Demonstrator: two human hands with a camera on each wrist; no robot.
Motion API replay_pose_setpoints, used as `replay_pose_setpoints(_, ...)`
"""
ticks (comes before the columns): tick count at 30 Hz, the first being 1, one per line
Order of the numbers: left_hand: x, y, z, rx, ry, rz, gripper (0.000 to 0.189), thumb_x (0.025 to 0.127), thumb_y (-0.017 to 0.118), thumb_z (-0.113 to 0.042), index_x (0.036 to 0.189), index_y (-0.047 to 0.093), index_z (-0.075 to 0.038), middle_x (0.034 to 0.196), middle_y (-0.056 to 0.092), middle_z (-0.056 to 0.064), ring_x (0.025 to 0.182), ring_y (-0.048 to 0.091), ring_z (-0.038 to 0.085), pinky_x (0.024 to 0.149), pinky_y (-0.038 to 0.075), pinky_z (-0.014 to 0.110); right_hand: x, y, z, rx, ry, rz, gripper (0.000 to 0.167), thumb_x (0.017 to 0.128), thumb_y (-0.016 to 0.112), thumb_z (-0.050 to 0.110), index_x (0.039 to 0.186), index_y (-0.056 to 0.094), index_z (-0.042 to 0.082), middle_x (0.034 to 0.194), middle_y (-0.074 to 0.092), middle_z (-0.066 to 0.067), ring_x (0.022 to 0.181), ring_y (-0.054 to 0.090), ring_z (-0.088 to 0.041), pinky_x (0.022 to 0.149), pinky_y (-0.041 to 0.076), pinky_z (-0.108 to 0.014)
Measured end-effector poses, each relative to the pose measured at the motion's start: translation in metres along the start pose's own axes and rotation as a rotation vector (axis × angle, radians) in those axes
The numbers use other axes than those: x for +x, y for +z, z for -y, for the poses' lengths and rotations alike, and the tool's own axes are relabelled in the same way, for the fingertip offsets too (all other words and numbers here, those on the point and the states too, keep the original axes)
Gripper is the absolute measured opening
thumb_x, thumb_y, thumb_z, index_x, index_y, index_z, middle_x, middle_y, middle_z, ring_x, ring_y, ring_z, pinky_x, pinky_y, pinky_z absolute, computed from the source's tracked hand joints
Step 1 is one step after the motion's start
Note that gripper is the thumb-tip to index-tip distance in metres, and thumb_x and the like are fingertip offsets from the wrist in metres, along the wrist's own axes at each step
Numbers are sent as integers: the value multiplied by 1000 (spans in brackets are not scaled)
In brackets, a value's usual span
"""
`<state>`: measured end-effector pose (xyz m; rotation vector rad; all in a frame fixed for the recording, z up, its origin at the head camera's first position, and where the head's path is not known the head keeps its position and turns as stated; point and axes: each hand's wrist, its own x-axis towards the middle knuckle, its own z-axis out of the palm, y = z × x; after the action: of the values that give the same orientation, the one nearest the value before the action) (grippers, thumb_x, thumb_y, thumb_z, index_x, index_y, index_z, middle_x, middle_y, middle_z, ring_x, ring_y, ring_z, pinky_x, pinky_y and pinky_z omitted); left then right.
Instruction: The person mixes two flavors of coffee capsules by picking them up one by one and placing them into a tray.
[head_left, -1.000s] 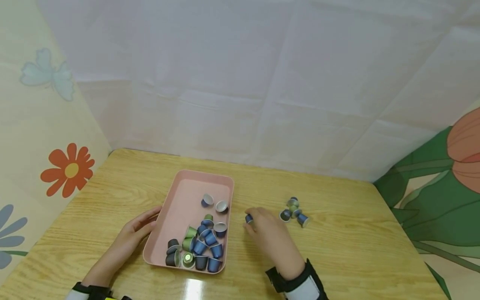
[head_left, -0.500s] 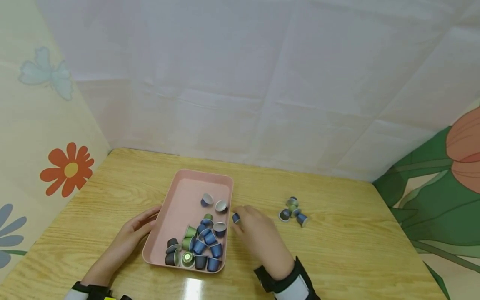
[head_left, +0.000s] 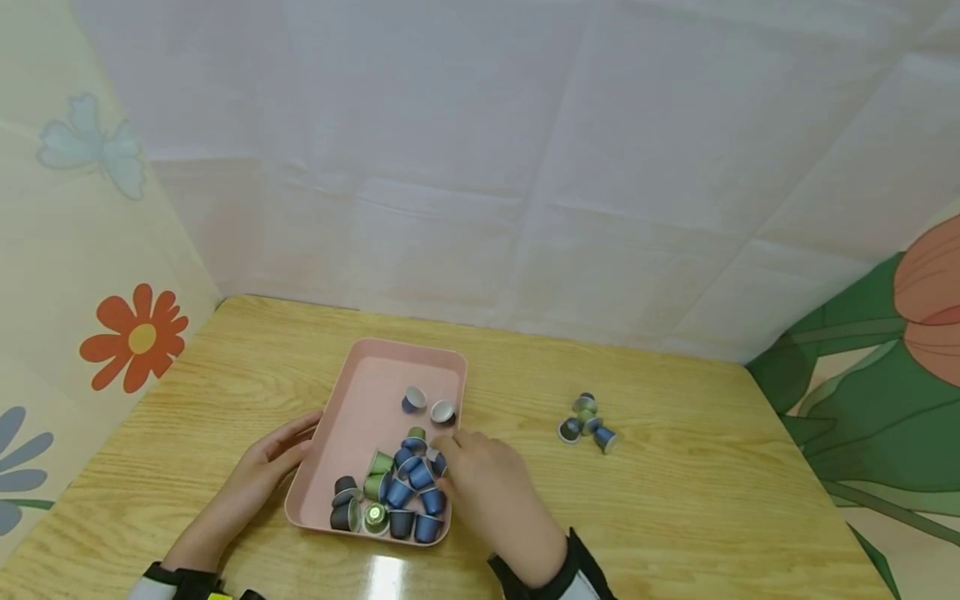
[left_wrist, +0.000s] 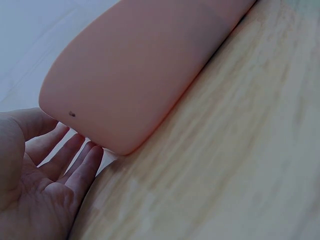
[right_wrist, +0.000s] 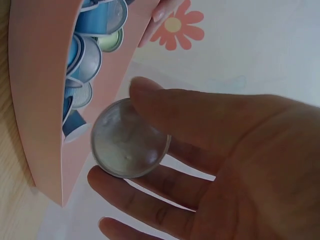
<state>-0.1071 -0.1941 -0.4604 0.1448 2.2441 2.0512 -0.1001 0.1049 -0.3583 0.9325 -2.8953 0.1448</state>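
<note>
In the right wrist view my right hand (right_wrist: 210, 165) pinches a coffee capsule (right_wrist: 127, 140) between thumb and fingers, its round silvery lid turned to the camera. The head view has this hand (head_left: 491, 492) over the right rim of a pink tray (head_left: 360, 408). Several blue, green and dark capsules lie crowded in the tray's near right part; my fingers partly cover those closest. My left hand (head_left: 262, 467) is at the tray's left side. In the left wrist view its extended fingertips (left_wrist: 92, 155) are right at the tray wall (left_wrist: 130, 80).
Right of the tray, a small cluster of capsules (head_left: 604, 438) lies on the wooden table (head_left: 697, 492). Two capsules, one of them whitish on top (head_left: 442, 412), sit apart in the tray's upper right. A pale cloth (head_left: 480, 208) hangs behind the table.
My right hand has moved left with the blue capsule, from the bare table to over the tray's right side. The left hand and the tray have stayed in place.
</note>
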Motion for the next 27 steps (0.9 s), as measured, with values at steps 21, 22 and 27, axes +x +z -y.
replay_pose_setpoints(21,0,0,-1,-6,24,20,52,105,51,-19,147,37,9,145,41,33,115,53,-7,93,45,14,-2,15,19,-70,-151,-8,34,84,80,33,110,72,13,97,67,1,88,62,-11,66,52,-24)
replay_pose_setpoints(22,0,0,-1,-6,24,21,52,105,51,-19,147,37,9,145,41,32,115,52,-7,93,45,14,-2,16,19,-72,-152,-10,34,85,80,33,110,72,13,97,67,1,88,62,-11,66,52,-24)
replay_pose_setpoints(27,0,1,-2,1,14,10,53,105,52,-20,147,38,9,145,41,32,114,53,-8,93,45,14,-2,19,19,-84,-162,-40,33,83,81,33,108,72,14,95,66,1,86,61,-10,64,50,-23)
